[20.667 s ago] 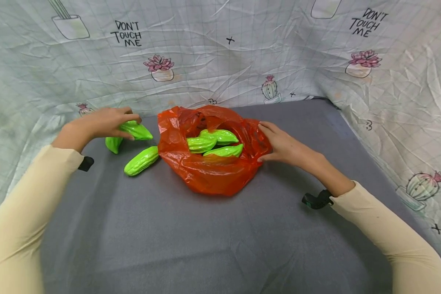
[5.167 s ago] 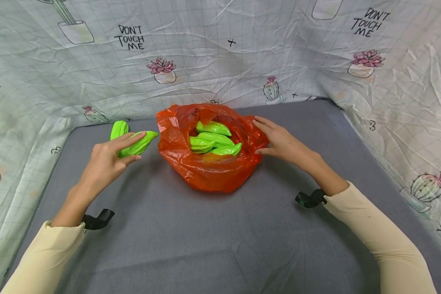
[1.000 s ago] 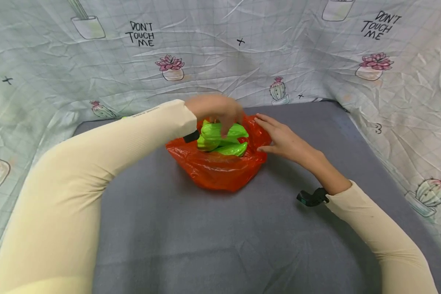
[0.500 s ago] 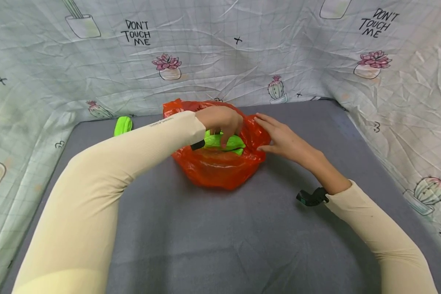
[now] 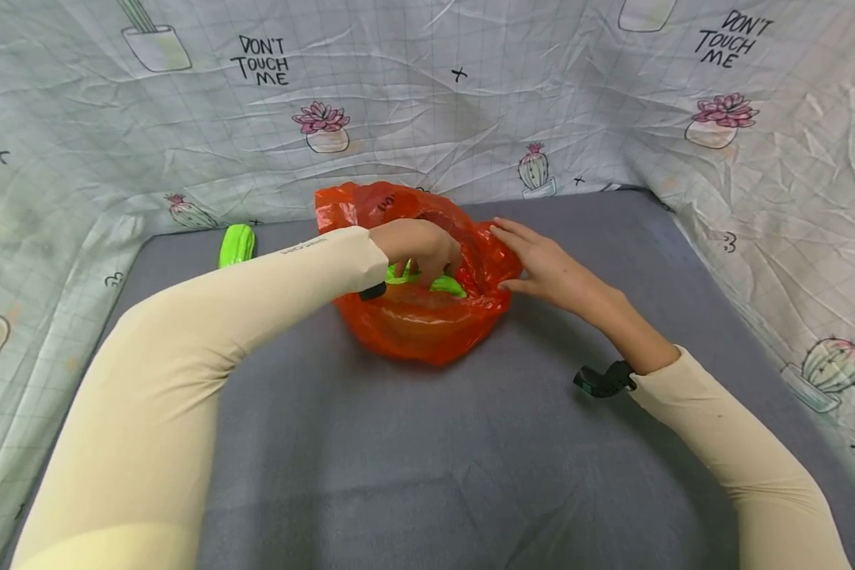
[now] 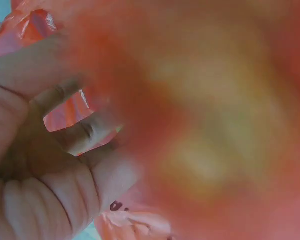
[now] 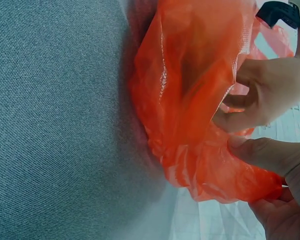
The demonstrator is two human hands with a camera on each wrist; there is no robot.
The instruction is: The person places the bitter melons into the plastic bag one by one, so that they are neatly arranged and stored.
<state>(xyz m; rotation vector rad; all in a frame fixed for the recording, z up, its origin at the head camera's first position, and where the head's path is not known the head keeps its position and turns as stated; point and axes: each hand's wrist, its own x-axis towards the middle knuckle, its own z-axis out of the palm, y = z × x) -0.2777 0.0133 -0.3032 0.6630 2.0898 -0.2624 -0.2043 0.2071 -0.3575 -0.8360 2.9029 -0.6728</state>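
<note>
A red-orange plastic bag (image 5: 423,328) stands with its mouth open at the middle of the table. My left hand (image 5: 425,247) reaches down into that mouth, its thumb and fingers curled over a bright green, ridged bitter melon (image 5: 449,286). In the left wrist view, blurred bag film hides the fingertips of the left hand (image 6: 50,180). My right hand (image 5: 552,267) holds the bag's right rim; the right wrist view has its thumb and fingers on the crumpled film of the bag (image 7: 210,175). Other melons inside are mostly hidden by the left hand and the film.
One more bitter melon (image 5: 237,244) lies at the back left of the table, beyond my left sleeve (image 5: 185,340). Grey cloth (image 5: 399,467) covers the table. A printed white curtain (image 5: 413,95) hangs close behind the bag and along both sides.
Over the last second my left hand has lowered a bitter melon deeper into the bag. Earlier, several melons lay left of the bag; one lies there now. My right hand stays at the rim.
</note>
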